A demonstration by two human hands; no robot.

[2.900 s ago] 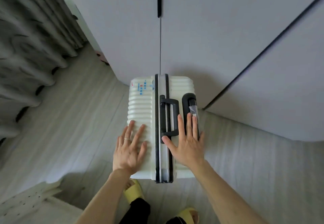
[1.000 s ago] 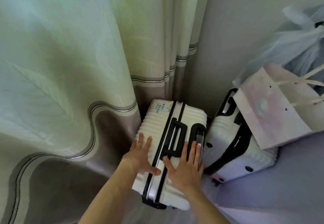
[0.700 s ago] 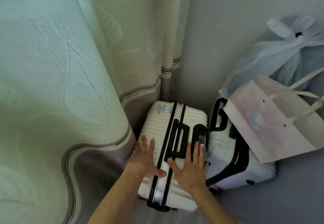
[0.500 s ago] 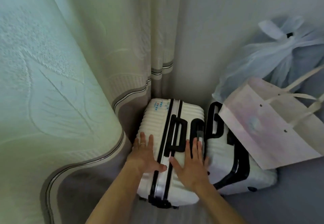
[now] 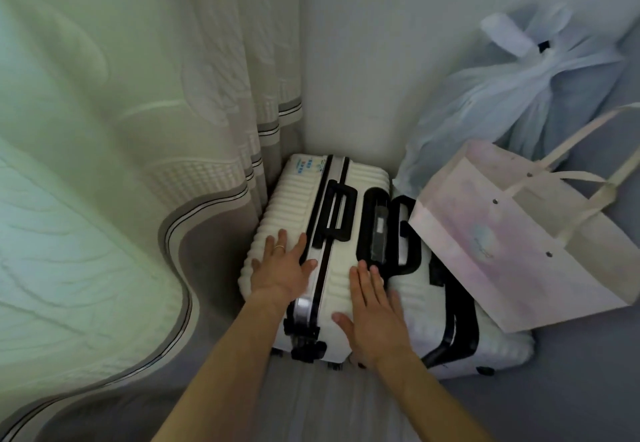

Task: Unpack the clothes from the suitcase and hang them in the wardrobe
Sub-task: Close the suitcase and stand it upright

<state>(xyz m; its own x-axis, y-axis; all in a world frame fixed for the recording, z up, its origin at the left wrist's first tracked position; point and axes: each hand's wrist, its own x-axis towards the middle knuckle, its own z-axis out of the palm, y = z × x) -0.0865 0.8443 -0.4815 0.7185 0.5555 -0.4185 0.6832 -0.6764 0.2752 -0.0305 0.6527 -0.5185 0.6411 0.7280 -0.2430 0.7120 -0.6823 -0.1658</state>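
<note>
Big pale curtain (image 5: 121,164) on the left, shut white suitcase (image 5: 287,206) standing in the corner beside it, paper bag (image 5: 519,244) lying on what looks like a second case (image 5: 426,306), left hand (image 5: 282,270) and right hand (image 5: 374,313) flat on the suitcase top, fingers straight, ring (image 5: 279,247) on a left finger.

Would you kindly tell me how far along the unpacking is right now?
Done: nothing visible; the white ribbed hard-shell suitcase is shut, upright in the corner beside the pale curtain. In hand: the left hand and right hand lie flat on its top. Left: opening it, taking clothes out, hanging them; no wardrobe is in view.
</note>
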